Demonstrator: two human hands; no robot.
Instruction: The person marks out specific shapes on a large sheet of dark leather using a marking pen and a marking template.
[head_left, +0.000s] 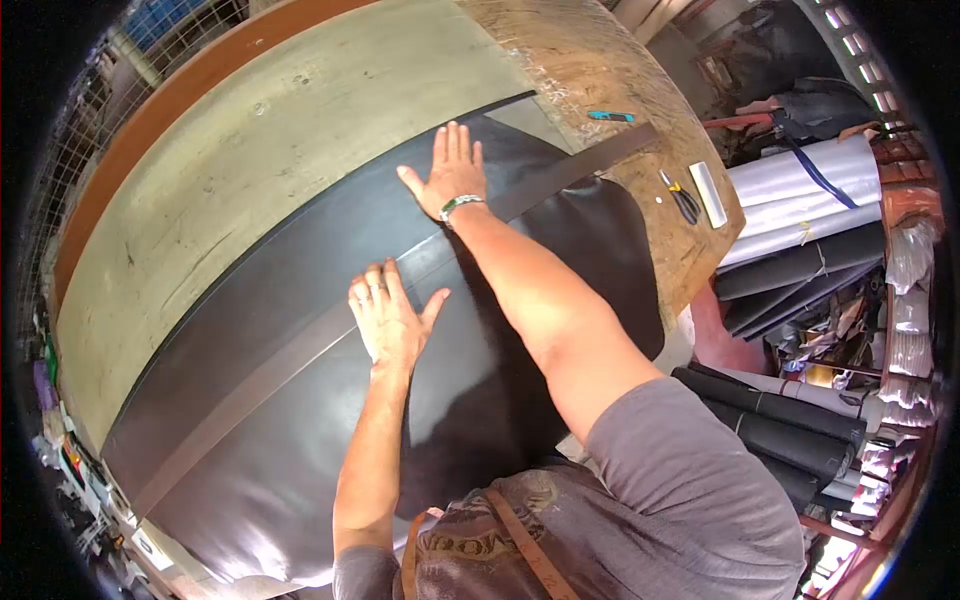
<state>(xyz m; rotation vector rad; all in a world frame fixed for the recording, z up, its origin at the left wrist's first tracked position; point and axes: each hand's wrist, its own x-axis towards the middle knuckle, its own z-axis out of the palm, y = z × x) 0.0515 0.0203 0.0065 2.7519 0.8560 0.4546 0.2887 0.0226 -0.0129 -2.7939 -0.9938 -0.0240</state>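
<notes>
A large sheet of dark, shiny material [300, 430], like leather, lies over the table. A long brown strip [240, 405], like a straightedge, crosses it diagonally from lower left to upper right. My left hand [388, 318] lies on the sheet with fingers spread, its fingertips at the strip. Farther up, my right hand [450, 178] rests flat on the sheet beyond the strip, thumb apart from the fingers, a bracelet on the wrist. Neither hand holds anything.
On the table's wooden part [600, 60] lie a teal cutter [610, 116], yellow-and-black pliers or snips [684, 200] and a pale block [708, 195]. Rolls of silver [810, 190] and black material [800, 430] are stacked at the right. A pale board [200, 250] covers the table's far side.
</notes>
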